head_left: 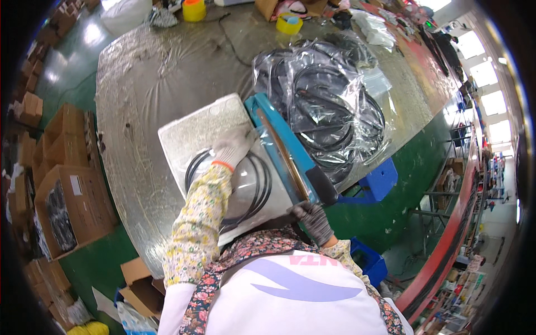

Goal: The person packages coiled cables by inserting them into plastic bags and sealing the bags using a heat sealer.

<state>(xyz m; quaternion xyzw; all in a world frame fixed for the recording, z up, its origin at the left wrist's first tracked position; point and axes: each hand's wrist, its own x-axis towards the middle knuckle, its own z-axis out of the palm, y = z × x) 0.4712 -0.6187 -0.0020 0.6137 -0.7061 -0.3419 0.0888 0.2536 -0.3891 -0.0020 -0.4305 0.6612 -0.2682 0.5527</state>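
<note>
A clear plastic bag [244,178] with a coiled black cable [262,187] inside lies on a white foam block [192,131]. Along its right side stands a blue impulse sealer [279,120] with a brownish sealing strip and a black end. The bag's edge reaches across to the sealer. My left hand [233,148], in a white glove with an orange cuff, grips the bag's far part beside the sealer; its fingertips are blurred. At the sealer's near end, my right hand [314,219], in a dark grey glove, has its fingers curled at the bag's near corner.
Bagged black cables [329,106] are heaped right of the sealer on the plastic-covered table [131,139]. Yellow tape rolls [194,10] sit at its far edge. Cardboard boxes [81,206] stand on the left floor, and a blue plastic stool [379,180] is at the right.
</note>
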